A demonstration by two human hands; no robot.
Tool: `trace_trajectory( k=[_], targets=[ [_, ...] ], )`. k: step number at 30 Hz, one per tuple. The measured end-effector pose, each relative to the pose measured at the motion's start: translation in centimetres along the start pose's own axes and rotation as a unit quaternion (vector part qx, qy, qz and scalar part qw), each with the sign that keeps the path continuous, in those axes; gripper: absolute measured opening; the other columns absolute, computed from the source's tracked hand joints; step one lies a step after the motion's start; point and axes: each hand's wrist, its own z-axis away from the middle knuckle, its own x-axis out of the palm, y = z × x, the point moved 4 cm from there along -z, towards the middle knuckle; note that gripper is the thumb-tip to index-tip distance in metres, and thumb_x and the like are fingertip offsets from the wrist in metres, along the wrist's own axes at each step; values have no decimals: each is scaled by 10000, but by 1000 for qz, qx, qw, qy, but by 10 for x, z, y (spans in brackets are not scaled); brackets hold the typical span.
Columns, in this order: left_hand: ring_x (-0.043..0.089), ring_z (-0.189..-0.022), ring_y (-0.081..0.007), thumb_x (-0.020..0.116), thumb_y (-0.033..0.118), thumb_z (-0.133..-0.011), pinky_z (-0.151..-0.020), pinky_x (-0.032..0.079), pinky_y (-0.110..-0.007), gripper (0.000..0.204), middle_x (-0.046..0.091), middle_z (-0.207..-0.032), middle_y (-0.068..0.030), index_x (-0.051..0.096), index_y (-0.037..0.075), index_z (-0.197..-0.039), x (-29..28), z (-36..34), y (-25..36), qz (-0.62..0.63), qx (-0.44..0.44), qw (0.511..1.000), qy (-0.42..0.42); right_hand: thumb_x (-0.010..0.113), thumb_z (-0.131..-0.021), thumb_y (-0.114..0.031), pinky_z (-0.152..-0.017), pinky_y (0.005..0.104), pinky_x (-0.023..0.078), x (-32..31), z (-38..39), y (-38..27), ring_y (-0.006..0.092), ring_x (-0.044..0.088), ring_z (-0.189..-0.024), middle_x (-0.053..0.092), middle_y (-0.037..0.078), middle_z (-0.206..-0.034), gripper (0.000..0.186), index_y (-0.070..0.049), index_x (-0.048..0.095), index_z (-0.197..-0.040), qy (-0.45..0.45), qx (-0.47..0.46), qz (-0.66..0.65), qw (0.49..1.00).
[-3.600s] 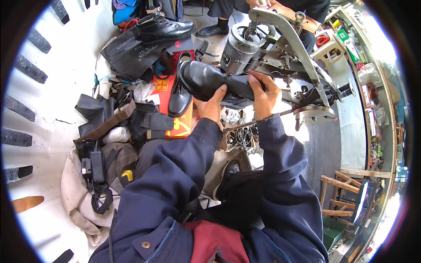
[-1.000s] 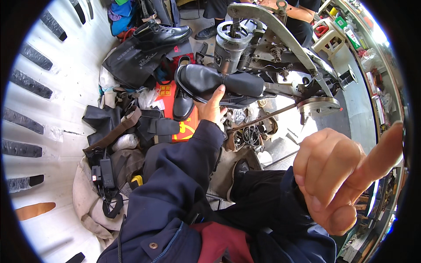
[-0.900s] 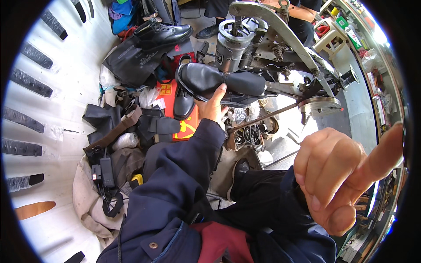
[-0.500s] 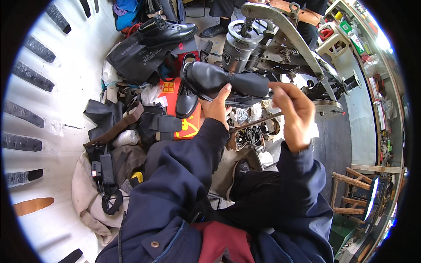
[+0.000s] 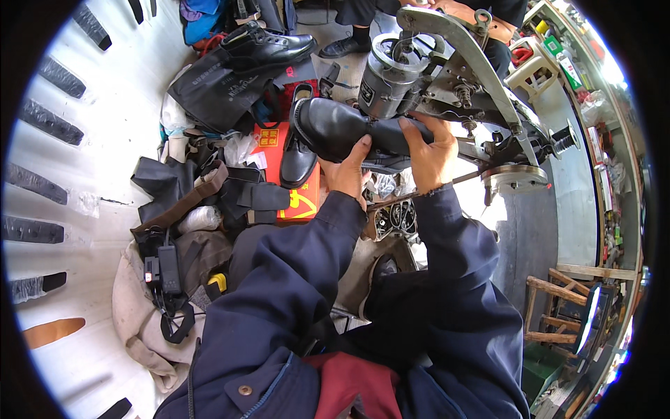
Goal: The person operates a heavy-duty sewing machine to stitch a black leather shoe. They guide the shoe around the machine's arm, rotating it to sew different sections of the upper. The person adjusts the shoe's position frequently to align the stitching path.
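Two arms in dark-blue sleeves [image 5: 286, 255] rise from the lower edge to the centre of the frame. At upper right stands a grey metal stitching machine [image 5: 481, 66] with a curved arm and a cylindrical head. Directly beneath that head, at upper centre, is a smooth black leather boot [image 5: 331, 133], toe toward the left and shaft toward the right. At upper left, a black fabric bag [image 5: 209, 94] lies under a glossy black lace-up boot [image 5: 272, 50]. Lower right holds a rough wooden stool [image 5: 558, 300]. A single black shoe [image 5: 298, 166] lies just beside the smooth boot's toe. The right hand [image 5: 434, 150] is closed around the shaft; the left hand [image 5: 349, 171] holds the near side, thumb on top, its fingers partly hidden. Smallest, at lower left, is a black box-shaped power adapter [image 5: 169, 271].
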Motion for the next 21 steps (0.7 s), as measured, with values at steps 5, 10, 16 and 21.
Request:
trace_trajectory(
  k=[5, 10, 16, 21],
  targets=[
    [428, -1336, -276, 852, 181, -767, -987, 390, -619, 913, 425, -1459, -52, 285, 213, -1481, 0, -3, 0, 2, -4, 1000, -13, 794, -798, -135, -814, 296, 487, 7, -5, 6, 184, 638, -883, 712, 118, -906, 187, 5, 772, -920, 33, 16, 5, 999],
    [388, -1373, -304, 848, 188, -776, -1007, 371, -636, 949, 371, -1504, -61, 241, 229, -1503, -2, -2, -1, -3, -14, 1000, -20, 832, -776, -146, -796, 303, 480, 8, -5, 3, 192, 620, -868, 672, 99, -898, 208, 3, 777, -911, 37, 27, 11, 999],
    [373, -1387, -318, 847, 212, -783, -1018, 363, -658, 957, 339, -1521, -60, 220, 232, -1506, -2, -3, -2, -7, -12, 999, -30, 792, -821, -166, -867, 318, 474, 0, -5, -12, 211, 632, -922, 680, 117, -954, 195, -7, 776, -933, 7, 16, 52, 999],
    [401, -1351, -300, 867, 244, -756, -960, 419, -599, 964, 367, -1491, -52, 238, 241, -1487, -3, -6, -1, -25, -29, 999, -15, 708, -893, -122, -912, 307, 501, -48, 5, -5, 202, 667, -1012, 711, 109, -1075, 255, -19, 720, -1125, -97, -40, 45, 993]
  ],
)
